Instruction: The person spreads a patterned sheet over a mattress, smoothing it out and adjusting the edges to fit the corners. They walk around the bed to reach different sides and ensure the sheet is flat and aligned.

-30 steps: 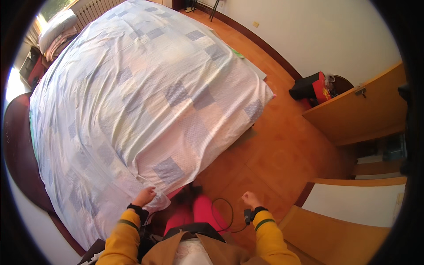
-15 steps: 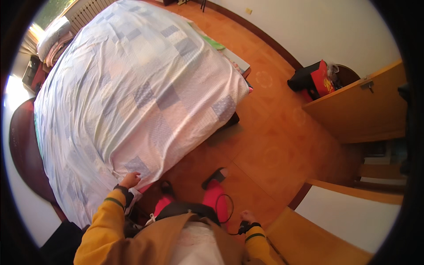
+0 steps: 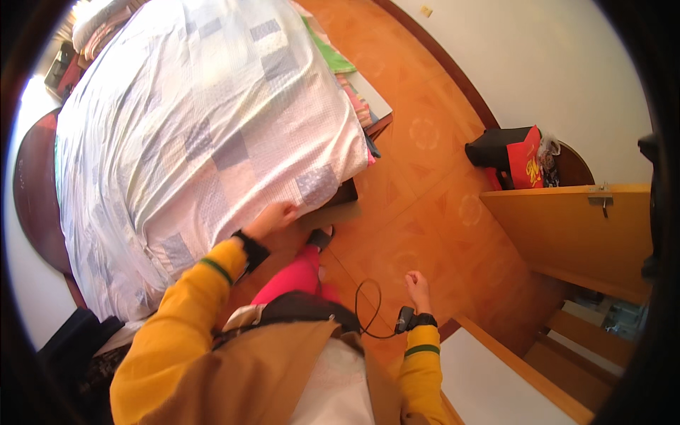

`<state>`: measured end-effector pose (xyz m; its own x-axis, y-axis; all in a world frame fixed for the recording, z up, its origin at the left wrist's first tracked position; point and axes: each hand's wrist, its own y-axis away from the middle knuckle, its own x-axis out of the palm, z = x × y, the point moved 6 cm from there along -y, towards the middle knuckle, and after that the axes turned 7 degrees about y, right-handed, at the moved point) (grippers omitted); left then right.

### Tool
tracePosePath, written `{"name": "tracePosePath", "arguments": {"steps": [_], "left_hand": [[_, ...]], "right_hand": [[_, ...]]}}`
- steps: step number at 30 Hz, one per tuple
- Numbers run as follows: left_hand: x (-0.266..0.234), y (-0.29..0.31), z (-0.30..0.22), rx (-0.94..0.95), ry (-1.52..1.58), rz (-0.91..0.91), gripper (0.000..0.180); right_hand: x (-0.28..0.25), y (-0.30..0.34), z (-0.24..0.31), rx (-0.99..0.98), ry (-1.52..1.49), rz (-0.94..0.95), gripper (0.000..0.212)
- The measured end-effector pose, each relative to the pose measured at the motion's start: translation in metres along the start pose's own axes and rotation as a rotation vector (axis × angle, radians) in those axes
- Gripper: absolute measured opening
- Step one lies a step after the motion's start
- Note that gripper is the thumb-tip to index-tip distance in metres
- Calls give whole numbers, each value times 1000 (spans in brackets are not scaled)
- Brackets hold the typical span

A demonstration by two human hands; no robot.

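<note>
A pale patchwork bedspread in white, pink and grey-blue squares covers the bed and lies in long creases. My left hand is at its near edge, towards the foot corner. That hand is smeared by motion, so I cannot tell whether its fingers hold the cloth. Out to the right, above the floor, my right hand has its fingers curled in with nothing visible in them. A black band circles my left wrist. On my right wrist sits a black device with a thin cable looping towards my waist.
A dark wooden headboard rises at the left. A white-topped cabinet stands close by my right arm. An open wooden door juts out at the right, with black and red bags behind it. Tiled floor runs past the bed's foot.
I have stepped along the bed towards its foot. My left hand has moved right and farther along the bedspread's edge. My right hand has risen and swung farther out.
</note>
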<state>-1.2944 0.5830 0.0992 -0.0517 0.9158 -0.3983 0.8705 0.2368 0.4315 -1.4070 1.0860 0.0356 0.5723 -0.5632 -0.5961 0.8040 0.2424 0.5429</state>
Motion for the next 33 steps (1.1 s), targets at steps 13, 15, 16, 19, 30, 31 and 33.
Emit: {"name": "tracePosePath", "arguments": {"steps": [13, 15, 16, 19, 30, 31, 33], "left_hand": [[67, -215, -83, -379, 31, -330, 56], [72, -224, -85, -482, 55, -438, 57], [75, -227, -82, -562, 74, -440, 57], [79, -226, -88, -650, -73, -676, 44], [101, -210, -94, -661, 67, -898, 14], [103, -208, -95, -676, 93, -915, 15], [105, -203, -102, -651, 126, -981, 18]], "right_hand": [[-127, 54, -76, 332, 245, 445, 22], [-163, 20, -90, 349, 303, 484, 22], [-186, 1, -99, 364, 335, 494, 22], [-263, -67, -119, 372, 486, 486, 22], [-355, -539, 152, -542, 545, 157, 18], [-334, -566, 193, -578, 488, 192, 18], [-287, -599, 265, -588, 456, 288, 19]]}}
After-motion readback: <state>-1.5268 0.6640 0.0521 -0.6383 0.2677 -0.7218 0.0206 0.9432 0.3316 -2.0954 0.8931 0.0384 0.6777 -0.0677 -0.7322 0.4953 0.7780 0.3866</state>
